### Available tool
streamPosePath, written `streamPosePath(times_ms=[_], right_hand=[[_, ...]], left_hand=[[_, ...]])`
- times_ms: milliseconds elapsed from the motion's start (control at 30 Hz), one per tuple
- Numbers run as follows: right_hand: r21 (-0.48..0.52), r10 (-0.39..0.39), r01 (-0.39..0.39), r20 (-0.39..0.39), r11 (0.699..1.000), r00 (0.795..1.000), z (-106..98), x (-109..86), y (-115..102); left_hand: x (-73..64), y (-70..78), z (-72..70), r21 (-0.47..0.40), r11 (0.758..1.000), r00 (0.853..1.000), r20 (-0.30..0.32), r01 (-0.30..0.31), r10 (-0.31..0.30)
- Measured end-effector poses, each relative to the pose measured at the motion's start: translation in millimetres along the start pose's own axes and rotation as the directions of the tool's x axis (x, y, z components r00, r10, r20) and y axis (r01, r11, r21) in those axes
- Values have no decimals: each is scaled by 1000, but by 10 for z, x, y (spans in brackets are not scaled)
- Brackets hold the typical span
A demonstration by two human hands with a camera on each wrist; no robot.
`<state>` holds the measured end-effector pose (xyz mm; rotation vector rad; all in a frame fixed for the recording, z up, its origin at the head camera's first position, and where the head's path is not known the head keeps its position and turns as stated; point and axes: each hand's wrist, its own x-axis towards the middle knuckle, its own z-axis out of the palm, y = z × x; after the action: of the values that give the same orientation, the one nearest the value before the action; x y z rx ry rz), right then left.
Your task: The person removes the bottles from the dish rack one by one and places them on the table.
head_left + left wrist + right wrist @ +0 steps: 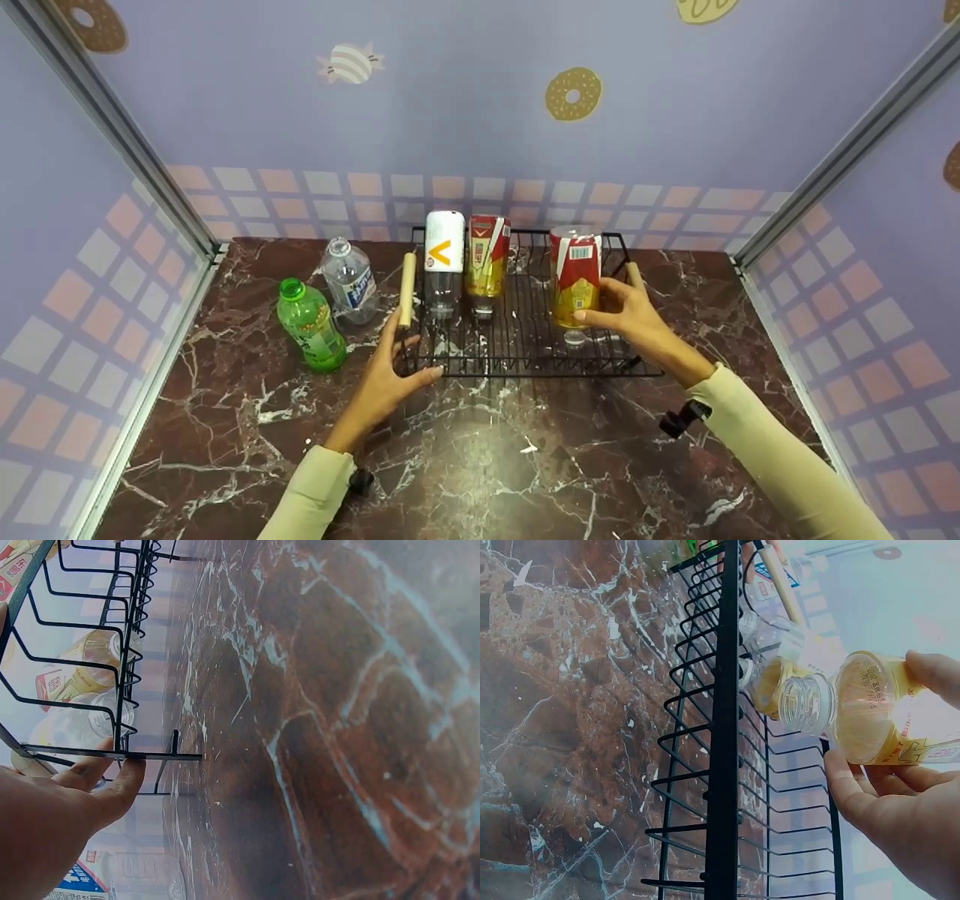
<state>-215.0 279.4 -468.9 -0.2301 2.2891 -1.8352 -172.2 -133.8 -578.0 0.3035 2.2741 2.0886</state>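
Note:
My right hand (626, 307) holds an upside-down clear plastic bottle with a red and yellow label (576, 277) over the right side of a black wire rack (525, 367). Its bare threaded neck (808, 705) points down toward the wires. At the rack's front left corner, my left hand (394, 367) grips the frame, thumb along the front rim and fingers (124, 791) against the end bars. Two more bottles stand neck-down in the rack's left part: a white-labelled bottle (445, 244) with an orange mark and another red and yellow bottle (488, 255).
Left of the rack stand an upright green bottle (311, 330) and an upright clear bottle with a blue label (351, 281). Wooden handles (407, 289) flank the rack. Patterned walls (480, 150) enclose the dark marbled tabletop (480, 450) at the back and sides.

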Motion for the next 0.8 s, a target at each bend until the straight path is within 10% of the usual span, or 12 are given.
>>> streamPosePath(times_ms=[800], right_hand=[[-158, -47, 45, -11, 986, 999, 40, -162, -28]], left_hand=[[-4, 12, 2, -13, 1000, 1000, 12, 7, -6]])
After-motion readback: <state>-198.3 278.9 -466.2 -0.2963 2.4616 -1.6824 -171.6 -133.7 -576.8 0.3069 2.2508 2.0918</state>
